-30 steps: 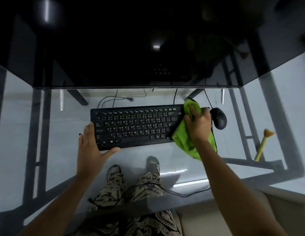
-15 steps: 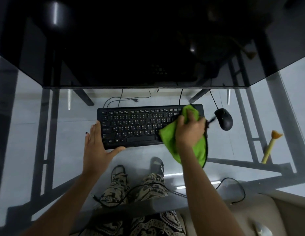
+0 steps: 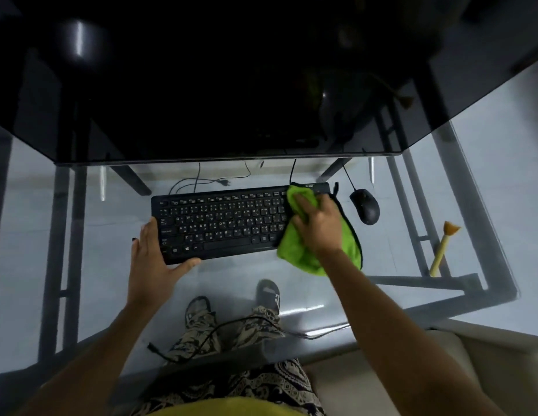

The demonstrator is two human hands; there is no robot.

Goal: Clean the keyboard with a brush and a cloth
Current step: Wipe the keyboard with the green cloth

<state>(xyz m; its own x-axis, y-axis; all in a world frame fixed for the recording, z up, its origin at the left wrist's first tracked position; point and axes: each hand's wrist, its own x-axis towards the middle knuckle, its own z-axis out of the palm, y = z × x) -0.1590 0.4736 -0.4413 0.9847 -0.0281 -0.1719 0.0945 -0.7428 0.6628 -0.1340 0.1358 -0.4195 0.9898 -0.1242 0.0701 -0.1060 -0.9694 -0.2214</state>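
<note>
Right hand (image 3: pixel 320 226) slid cloth (image 3: pixel 303 253) back to keyboard (image 3: pixel 219 223) right end, fingers gripping it; left hand (image 3: pixel 152 259) flat, open, bracing left corner; glass desk (image 3: pixel 487 205).

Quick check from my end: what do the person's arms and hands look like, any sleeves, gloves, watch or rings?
Both forearms are bare up to the frame edge, with no sleeves showing. The left hand and right hand wear no gloves. No watch, bracelet or ring is visible on either. One fingernail at the outer edge of the left hand looks dark, possibly polish; the picture is too dim to be sure.
</note>
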